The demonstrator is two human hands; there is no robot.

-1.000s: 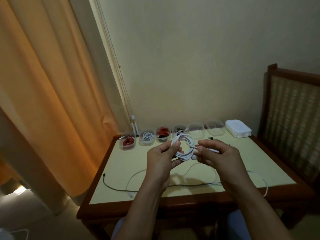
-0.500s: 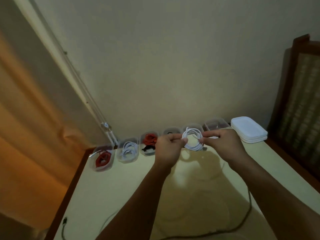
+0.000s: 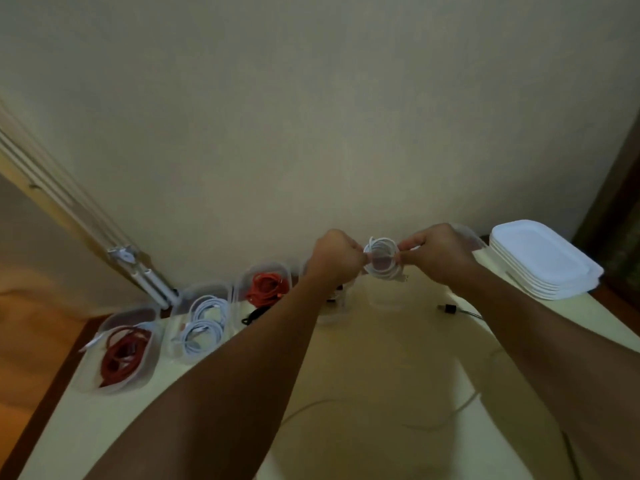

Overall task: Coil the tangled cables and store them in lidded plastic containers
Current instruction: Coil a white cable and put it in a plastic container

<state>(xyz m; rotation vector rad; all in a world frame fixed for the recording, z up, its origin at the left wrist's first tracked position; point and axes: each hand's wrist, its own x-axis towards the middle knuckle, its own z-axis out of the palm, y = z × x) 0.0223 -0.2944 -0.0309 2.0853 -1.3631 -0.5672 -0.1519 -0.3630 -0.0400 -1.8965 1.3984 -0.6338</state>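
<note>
Storing step in hand. Left hand (image 3: 334,258) and right hand (image 3: 436,252) pinch opposite sides of coiled white cable (image 3: 382,259), fingers (image 3: 415,244) curled on it. Coil held in air above clear container (image 3: 386,301), seemingly empty, at back of bench (image 3: 363,445). Next move likely: lower coil in flat, release, fetch lid from white stack (image 3: 543,261).

Dim, warm light, with an orange glow at nine o'clock. Soft shadows pool on the table (image 3: 381,358) toward six. White lids (image 3: 540,261) at three look brightest. Edges bend; slight blur.
</note>
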